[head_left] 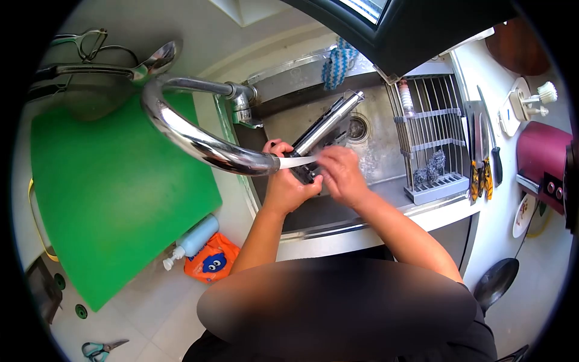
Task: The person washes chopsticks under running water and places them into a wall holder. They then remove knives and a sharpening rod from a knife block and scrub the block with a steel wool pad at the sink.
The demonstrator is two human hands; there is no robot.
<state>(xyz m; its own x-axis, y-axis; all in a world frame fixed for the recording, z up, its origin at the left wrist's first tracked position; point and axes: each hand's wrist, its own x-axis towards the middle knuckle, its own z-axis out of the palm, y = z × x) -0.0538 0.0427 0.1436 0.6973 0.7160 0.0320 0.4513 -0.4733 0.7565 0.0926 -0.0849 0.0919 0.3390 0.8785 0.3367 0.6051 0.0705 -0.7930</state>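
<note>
My left hand (286, 188) is closed around the lower end of a long silver-and-black part (329, 124), which slants up and right over the sink (386, 145). Water (298, 161) runs from the curved chrome faucet (205, 145) onto the part's lower end, between my hands. My right hand (344, 174) is at the stream beside that end, its fingers bent and pressed together; what they pinch, if anything, is hidden. The part has a shiny tube along one side and dark pieces along the other. Its exact kind does not show.
A wire rack (429, 130) with steel scourers (435, 166) stands in the sink's right side. Several knives (479, 151) lie to its right. A green board (120, 187), a blue bottle (199, 234) and an orange packet (212, 258) are on the left. A blue-white cloth (338, 65) hangs behind.
</note>
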